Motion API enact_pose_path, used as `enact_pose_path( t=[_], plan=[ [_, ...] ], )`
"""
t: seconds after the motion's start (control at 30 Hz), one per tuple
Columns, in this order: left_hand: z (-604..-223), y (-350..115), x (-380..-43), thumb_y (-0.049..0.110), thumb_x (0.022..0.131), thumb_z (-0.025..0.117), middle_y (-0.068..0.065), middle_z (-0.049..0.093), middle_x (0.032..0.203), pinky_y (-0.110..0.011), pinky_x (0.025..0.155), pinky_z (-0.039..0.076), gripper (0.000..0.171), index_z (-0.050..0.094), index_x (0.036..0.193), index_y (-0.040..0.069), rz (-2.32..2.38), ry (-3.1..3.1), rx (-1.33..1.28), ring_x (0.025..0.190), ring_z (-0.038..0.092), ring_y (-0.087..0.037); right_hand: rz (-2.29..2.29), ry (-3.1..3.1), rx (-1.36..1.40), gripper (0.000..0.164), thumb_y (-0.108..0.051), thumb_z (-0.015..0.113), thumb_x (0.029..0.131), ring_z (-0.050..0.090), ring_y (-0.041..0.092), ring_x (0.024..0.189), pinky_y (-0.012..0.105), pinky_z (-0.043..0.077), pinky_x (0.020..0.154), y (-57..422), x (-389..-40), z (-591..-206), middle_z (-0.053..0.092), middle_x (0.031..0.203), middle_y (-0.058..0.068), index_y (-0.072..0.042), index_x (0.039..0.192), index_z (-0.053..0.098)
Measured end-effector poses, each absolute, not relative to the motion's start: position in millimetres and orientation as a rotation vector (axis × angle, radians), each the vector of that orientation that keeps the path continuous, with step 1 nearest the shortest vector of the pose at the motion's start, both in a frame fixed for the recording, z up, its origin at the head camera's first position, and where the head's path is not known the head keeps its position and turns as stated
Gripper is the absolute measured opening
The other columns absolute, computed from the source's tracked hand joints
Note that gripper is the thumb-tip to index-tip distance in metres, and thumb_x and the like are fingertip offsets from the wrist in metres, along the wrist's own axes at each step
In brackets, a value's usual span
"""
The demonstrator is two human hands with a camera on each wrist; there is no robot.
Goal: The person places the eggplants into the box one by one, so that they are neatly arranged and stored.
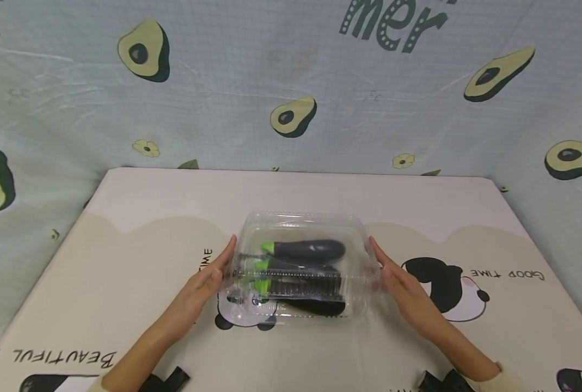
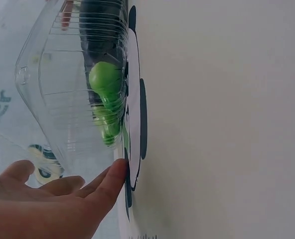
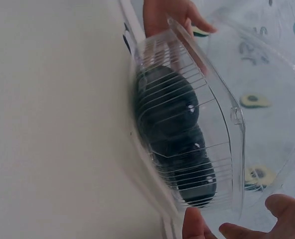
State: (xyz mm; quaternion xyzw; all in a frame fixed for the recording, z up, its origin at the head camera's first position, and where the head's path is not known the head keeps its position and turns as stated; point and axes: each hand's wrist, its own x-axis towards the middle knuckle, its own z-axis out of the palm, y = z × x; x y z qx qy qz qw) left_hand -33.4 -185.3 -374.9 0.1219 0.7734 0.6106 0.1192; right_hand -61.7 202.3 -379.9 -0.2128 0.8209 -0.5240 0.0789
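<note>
A clear plastic clamshell box [image 1: 310, 220] stands mid-table, its hinged lid tilted up in the right wrist view. Inside lie several dark eggplants [image 1: 310, 252] with bright green stem ends [image 2: 103, 79] pointing left. My left hand [image 1: 197, 291] is at the box's left side, fingers fairly straight and stretched along it. At the opposite side, my right hand [image 1: 405, 296] mirrors it with extended fingers. Both hands are at the box's edges; exact fingertip contact is hard to make out through the clear plastic. The rounded dark ends of the eggplants [image 3: 167, 102] face my right hand.
A pale tablecloth [image 1: 124, 283] with printed panda faces and lettering covers the table. Behind and beside it hangs a curtain [image 1: 222, 71] with printed avocados. Dark wrist-camera mounts [image 1: 173, 379] show near the bottom edge.
</note>
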Motion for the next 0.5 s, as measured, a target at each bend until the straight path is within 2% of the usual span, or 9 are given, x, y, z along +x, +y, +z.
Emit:
enact_pose_path(
  t=[0.07, 0.13, 0.23, 0.3, 0.33, 0.4, 0.47, 0.5],
  plan=[
    [-374.3, -185.6, -32.6, 0.037, 0.105, 0.024, -0.003, 0.008, 0.159, -0.072, 0.099, 0.013, 0.05, 0.013, 0.153, 0.035, 1.772, 2.245, 0.346, 0.132, 0.033, -0.048, -1.581, 2.443, -0.644, 0.05, -0.011, 0.029, 0.106, 0.015, 0.011, 0.143, 0.011, 0.023, 0.102, 202.8, -61.4, -381.7, 0.017, 0.158, -0.006, -0.026, 0.153, 0.021],
    [-374.2, -186.0, -31.8, 0.035, 0.106, 0.024, -0.004, 0.008, 0.159, -0.072, 0.099, 0.017, 0.05, 0.011, 0.153, 0.035, 1.758, 2.229, 0.344, 0.128, 0.038, -0.047, -1.588, 2.427, -0.64, 0.051, -0.012, 0.03, 0.106, 0.021, 0.017, 0.142, 0.015, 0.029, 0.1, 203.3, -61.2, -383.0, 0.019, 0.158, -0.005, -0.026, 0.153, 0.021],
    [-375.1, -186.4, -30.6, 0.031, 0.106, 0.023, -0.005, 0.006, 0.159, -0.07, 0.101, 0.016, 0.05, 0.009, 0.154, 0.035, 1.752, 2.201, 0.354, 0.136, 0.026, -0.043, -1.578, 2.406, -0.61, 0.052, -0.013, 0.03, 0.106, 0.024, 0.028, 0.14, 0.016, 0.032, 0.099, 204.2, -60.6, -384.2, 0.017, 0.158, -0.006, -0.029, 0.153, 0.02],
    [-375.6, -186.3, -30.0, 0.03, 0.106, 0.022, -0.007, 0.006, 0.159, -0.068, 0.103, 0.016, 0.05, 0.008, 0.153, 0.036, 1.751, 2.184, 0.351, 0.14, 0.015, -0.038, -1.572, 2.388, -0.589, 0.052, -0.014, 0.031, 0.106, 0.023, 0.032, 0.139, 0.017, 0.034, 0.097, 204.7, -59.7, -384.5, 0.015, 0.158, -0.006, -0.031, 0.153, 0.018],
    [-375.8, -186.2, -29.8, 0.03, 0.106, 0.022, -0.01, 0.009, 0.158, -0.067, 0.103, 0.017, 0.05, 0.008, 0.154, 0.035, 1.755, 2.172, 0.347, 0.14, 0.014, -0.038, -1.574, 2.368, -0.575, 0.052, -0.014, 0.03, 0.106, 0.019, 0.033, 0.14, 0.017, 0.033, 0.097, 204.8, -59.1, -384.6, 0.012, 0.159, -0.006, -0.031, 0.153, 0.017],
    [-375.7, -186.2, -29.4, 0.03, 0.106, 0.022, -0.017, 0.019, 0.153, -0.065, 0.104, 0.018, 0.05, 0.007, 0.153, 0.038, 1.765, 2.131, 0.323, 0.135, 0.024, -0.04, -1.605, 2.296, -0.537, 0.052, -0.016, 0.029, 0.106, 0.016, 0.035, 0.14, 0.018, 0.035, 0.097, 204.8, -57.8, -384.2, 0.009, 0.159, -0.005, -0.033, 0.153, 0.015],
    [-375.3, -186.3, -28.7, 0.03, 0.106, 0.024, -0.021, 0.028, 0.143, -0.06, 0.102, 0.024, 0.051, 0.007, 0.153, 0.039, 1.778, 2.093, 0.305, 0.125, 0.034, -0.039, -1.631, 2.233, -0.506, 0.052, -0.017, 0.028, 0.106, 0.015, 0.034, 0.14, 0.022, 0.039, 0.094, 204.6, -56.7, -384.0, 0.007, 0.159, -0.003, -0.034, 0.153, 0.014],
    [-374.9, -186.3, -28.4, 0.029, 0.106, 0.024, -0.022, 0.032, 0.137, -0.056, 0.101, 0.026, 0.051, 0.007, 0.153, 0.039, 1.784, 2.074, 0.297, 0.12, 0.036, -0.038, -1.635, 2.215, -0.495, 0.052, -0.018, 0.029, 0.106, 0.027, 0.033, 0.135, 0.021, 0.042, 0.088, 204.5, -56.3, -383.8, 0.016, 0.157, 0.002, -0.035, 0.153, 0.013]
  ],
)
